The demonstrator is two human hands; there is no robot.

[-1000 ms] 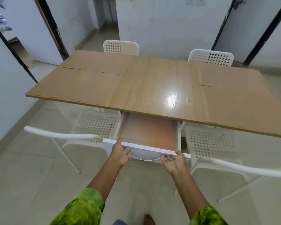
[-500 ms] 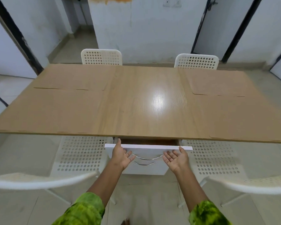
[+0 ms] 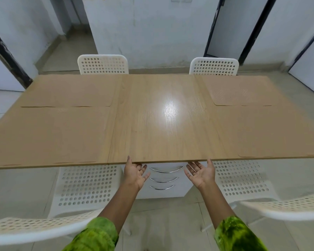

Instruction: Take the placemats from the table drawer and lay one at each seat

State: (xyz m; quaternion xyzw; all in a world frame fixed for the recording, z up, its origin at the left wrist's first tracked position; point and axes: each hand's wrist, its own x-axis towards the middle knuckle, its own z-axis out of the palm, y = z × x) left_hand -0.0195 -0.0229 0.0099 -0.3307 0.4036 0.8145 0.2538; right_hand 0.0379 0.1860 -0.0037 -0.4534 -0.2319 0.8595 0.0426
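Four placemats (image 3: 67,91) lie on the table (image 3: 163,120), one at each corner by a chair (image 3: 103,64). The drawer (image 3: 166,166) looks shut. Left hand (image 3: 134,173) and right hand (image 3: 201,173) are open and empty. The job looks done.

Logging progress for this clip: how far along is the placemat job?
Done: four placemats lie on the table, one before each chair. In hand: nothing; left hand and right hand are open at the shut drawer. Nothing visible remains.
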